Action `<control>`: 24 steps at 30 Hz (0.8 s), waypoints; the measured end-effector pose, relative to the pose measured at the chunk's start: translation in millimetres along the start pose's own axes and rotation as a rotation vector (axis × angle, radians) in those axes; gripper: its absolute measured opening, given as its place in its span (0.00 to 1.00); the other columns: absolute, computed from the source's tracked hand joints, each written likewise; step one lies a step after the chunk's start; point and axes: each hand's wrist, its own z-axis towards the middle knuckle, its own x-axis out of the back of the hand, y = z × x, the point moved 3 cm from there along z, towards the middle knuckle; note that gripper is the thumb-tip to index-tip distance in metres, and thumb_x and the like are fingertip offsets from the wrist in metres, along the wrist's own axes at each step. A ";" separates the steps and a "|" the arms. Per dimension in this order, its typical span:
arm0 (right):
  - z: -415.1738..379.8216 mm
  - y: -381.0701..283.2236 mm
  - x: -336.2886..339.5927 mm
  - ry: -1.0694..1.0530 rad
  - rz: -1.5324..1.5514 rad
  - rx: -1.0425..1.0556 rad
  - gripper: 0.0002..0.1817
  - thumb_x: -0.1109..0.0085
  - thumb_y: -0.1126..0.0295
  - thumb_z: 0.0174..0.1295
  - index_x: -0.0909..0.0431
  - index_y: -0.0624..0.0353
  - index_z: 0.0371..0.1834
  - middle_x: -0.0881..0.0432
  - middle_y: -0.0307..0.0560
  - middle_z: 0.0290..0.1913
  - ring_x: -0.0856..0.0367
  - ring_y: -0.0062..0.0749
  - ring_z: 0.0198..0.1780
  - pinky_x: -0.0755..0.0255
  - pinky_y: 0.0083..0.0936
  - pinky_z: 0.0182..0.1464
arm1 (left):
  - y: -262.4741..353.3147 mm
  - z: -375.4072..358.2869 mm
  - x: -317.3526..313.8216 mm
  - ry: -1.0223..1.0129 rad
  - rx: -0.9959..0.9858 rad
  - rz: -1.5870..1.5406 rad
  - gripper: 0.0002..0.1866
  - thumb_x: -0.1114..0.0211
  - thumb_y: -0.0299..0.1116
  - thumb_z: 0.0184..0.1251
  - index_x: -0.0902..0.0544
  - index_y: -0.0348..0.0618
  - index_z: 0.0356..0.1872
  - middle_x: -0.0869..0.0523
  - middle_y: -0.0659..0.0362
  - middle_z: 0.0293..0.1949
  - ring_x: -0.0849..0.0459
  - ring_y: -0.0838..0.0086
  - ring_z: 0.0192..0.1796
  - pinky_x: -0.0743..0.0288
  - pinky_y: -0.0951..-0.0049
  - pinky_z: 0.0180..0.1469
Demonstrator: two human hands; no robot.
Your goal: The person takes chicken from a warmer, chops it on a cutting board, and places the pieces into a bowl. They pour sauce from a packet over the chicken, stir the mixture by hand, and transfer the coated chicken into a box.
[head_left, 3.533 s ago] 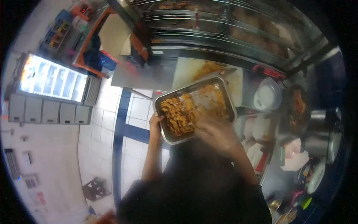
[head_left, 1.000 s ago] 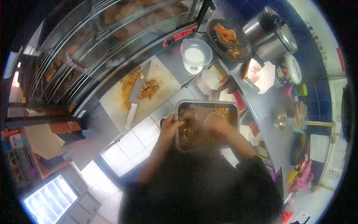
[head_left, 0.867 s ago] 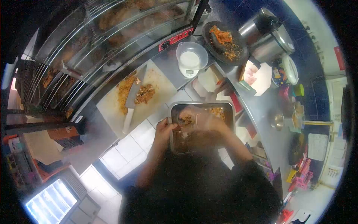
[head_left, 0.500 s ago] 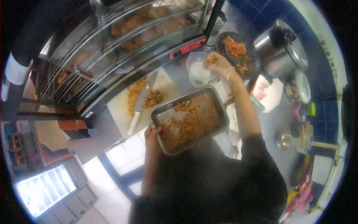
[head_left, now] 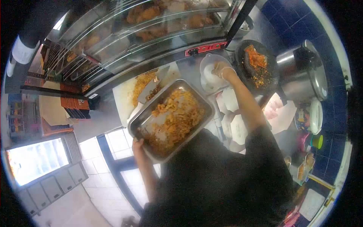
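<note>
Metal tray (head_left: 145, 117), held on the near side of the clear bowl (head_left: 207, 65), seems best kept level. At the bowl, the right hand (head_left: 224, 72) should work low against spills; I cannot tell whether its fingers are together. The left hand (head_left: 138, 146) has its fingers clamped on the tray's edge; fried pieces (head_left: 174, 121) lie inside.

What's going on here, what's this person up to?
A person is holding a metal tray of crispy brown bits by its edge with the left hand. The right hand is at a clear bowl; I can't tell what it's holding, if anything. Beyond the tray, a knife lies on a cutting board with chopped food. To the right of the bowl, a dark round dish holds a reddish piece of food.
</note>
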 end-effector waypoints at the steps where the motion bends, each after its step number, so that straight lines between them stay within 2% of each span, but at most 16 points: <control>1: -2.5 0.5 1.3 -0.048 0.051 0.006 0.22 0.30 0.54 0.52 0.16 0.58 0.44 0.13 0.58 0.42 0.15 0.49 0.44 0.24 0.40 0.49 | 3.4 -6.0 3.9 0.002 -0.036 -0.027 0.31 0.36 0.37 0.56 0.28 0.35 0.62 0.20 0.51 0.55 0.20 0.58 0.54 0.23 0.58 0.56; 2: -4.3 0.0 2.2 -0.099 0.100 0.014 0.26 0.29 0.53 0.52 0.17 0.57 0.50 0.14 0.59 0.46 0.15 0.49 0.47 0.24 0.38 0.52 | 5.8 -9.4 13.3 0.069 -0.076 -0.001 0.33 0.36 0.38 0.55 0.28 0.35 0.63 0.19 0.51 0.54 0.19 0.58 0.54 0.24 0.58 0.57; 3: -5.2 -0.3 2.8 -0.104 0.100 0.015 0.26 0.29 0.53 0.52 0.17 0.57 0.50 0.14 0.59 0.46 0.15 0.49 0.47 0.24 0.38 0.52 | 8.2 -11.3 19.5 0.075 -0.075 -0.001 0.33 0.36 0.38 0.55 0.28 0.35 0.63 0.19 0.51 0.54 0.19 0.58 0.54 0.24 0.58 0.57; 5: -8.7 0.4 -1.0 -0.184 0.723 -0.144 0.31 0.28 0.51 0.52 0.20 0.54 0.57 0.15 0.59 0.50 0.16 0.48 0.51 0.26 0.37 0.56 | 16.5 -15.4 35.4 0.148 -0.101 0.040 0.33 0.35 0.39 0.56 0.28 0.35 0.63 0.19 0.50 0.54 0.19 0.58 0.54 0.24 0.58 0.56; 7: -37.7 -38.9 50.1 -0.103 0.615 -0.062 0.30 0.27 0.52 0.52 0.19 0.57 0.55 0.15 0.59 0.50 0.16 0.47 0.51 0.25 0.37 0.56 | 19.3 -16.8 47.8 0.137 -0.097 0.021 0.33 0.34 0.40 0.56 0.28 0.35 0.62 0.20 0.50 0.54 0.20 0.57 0.55 0.24 0.58 0.56; 9: -56.1 -65.6 89.9 -0.016 0.507 0.016 0.29 0.27 0.53 0.52 0.18 0.59 0.53 0.14 0.59 0.49 0.16 0.46 0.51 0.25 0.37 0.55 | 27.3 -22.9 46.8 0.196 -0.102 0.089 0.29 0.40 0.38 0.58 0.27 0.36 0.62 0.21 0.50 0.56 0.22 0.58 0.58 0.25 0.57 0.59; 11: -62.3 -73.4 113.3 0.104 0.030 -0.090 0.25 0.29 0.53 0.55 0.17 0.62 0.49 0.14 0.54 0.49 0.16 0.44 0.52 0.24 0.36 0.54 | 20.1 -20.6 61.0 0.231 -0.117 0.024 0.30 0.39 0.38 0.59 0.29 0.37 0.64 0.21 0.50 0.57 0.21 0.58 0.57 0.25 0.57 0.59; 13: -84.6 -122.8 134.0 0.039 0.120 -0.178 0.19 0.33 0.55 0.60 0.16 0.59 0.45 0.13 0.52 0.46 0.15 0.42 0.49 0.22 0.34 0.50 | 20.9 -24.7 49.5 0.203 -0.084 -0.044 0.32 0.38 0.39 0.58 0.29 0.37 0.65 0.22 0.50 0.58 0.22 0.57 0.58 0.26 0.56 0.59; 14: -100.9 -128.7 102.3 -0.036 0.397 0.114 0.16 0.39 0.54 0.64 0.16 0.53 0.46 0.14 0.52 0.43 0.15 0.43 0.46 0.23 0.33 0.49 | 16.4 -24.5 52.5 0.197 -0.086 -0.040 0.32 0.38 0.39 0.58 0.29 0.37 0.65 0.22 0.50 0.58 0.22 0.57 0.58 0.26 0.56 0.59; 15: -141.4 -200.1 65.7 -0.140 0.392 0.302 0.16 0.46 0.54 0.69 0.18 0.53 0.46 0.16 0.53 0.41 0.15 0.44 0.46 0.23 0.34 0.49 | 12.7 -19.0 58.1 0.157 -0.100 -0.017 0.32 0.39 0.38 0.58 0.29 0.38 0.65 0.22 0.50 0.58 0.22 0.56 0.59 0.26 0.56 0.60; 16: -163.5 -244.3 57.9 -0.344 0.279 0.527 0.16 0.50 0.55 0.71 0.20 0.55 0.46 0.15 0.51 0.41 0.16 0.46 0.48 0.23 0.36 0.50 | 9.6 -17.6 61.5 0.124 -0.113 -0.004 0.32 0.39 0.38 0.58 0.29 0.38 0.65 0.22 0.50 0.58 0.22 0.56 0.59 0.26 0.56 0.60; 17: -183.1 -267.0 39.7 -0.467 0.213 0.582 0.15 0.52 0.58 0.71 0.21 0.55 0.45 0.15 0.52 0.41 0.16 0.49 0.47 0.23 0.40 0.49 | 7.6 -16.6 65.5 0.109 -0.106 0.005 0.32 0.39 0.38 0.58 0.29 0.38 0.65 0.22 0.50 0.58 0.22 0.56 0.59 0.26 0.56 0.60; 18: -191.2 -299.7 39.1 -0.697 -0.067 0.425 0.15 0.52 0.59 0.69 0.20 0.56 0.47 0.15 0.54 0.43 0.15 0.51 0.46 0.21 0.45 0.48 | 5.2 -15.6 66.9 0.103 -0.071 0.017 0.32 0.39 0.38 0.57 0.29 0.38 0.65 0.21 0.50 0.58 0.22 0.55 0.59 0.26 0.55 0.60; 19: -199.3 -302.1 15.4 -0.658 -0.072 0.494 0.16 0.51 0.60 0.68 0.18 0.59 0.47 0.14 0.55 0.43 0.14 0.51 0.45 0.20 0.47 0.47 | 3.3 -15.2 66.8 0.100 -0.037 0.027 0.33 0.39 0.38 0.56 0.29 0.38 0.65 0.21 0.50 0.58 0.22 0.55 0.59 0.26 0.55 0.61; 21: -197.8 -306.8 -30.6 -0.647 -0.042 0.290 0.15 0.48 0.68 0.65 0.13 0.64 0.42 0.14 0.57 0.49 0.15 0.50 0.53 0.22 0.43 0.54 | -1.2 -16.6 57.7 0.112 -0.075 0.003 0.32 0.38 0.39 0.56 0.28 0.37 0.64 0.21 0.50 0.57 0.21 0.54 0.58 0.26 0.55 0.60; 24: -199.1 -301.6 -41.7 -0.652 -0.067 0.367 0.14 0.48 0.68 0.65 0.13 0.63 0.43 0.14 0.58 0.50 0.15 0.51 0.52 0.21 0.42 0.53 | -15.5 -10.3 67.4 0.177 -0.038 -0.065 0.31 0.38 0.40 0.56 0.27 0.38 0.61 0.21 0.48 0.57 0.22 0.52 0.58 0.26 0.52 0.60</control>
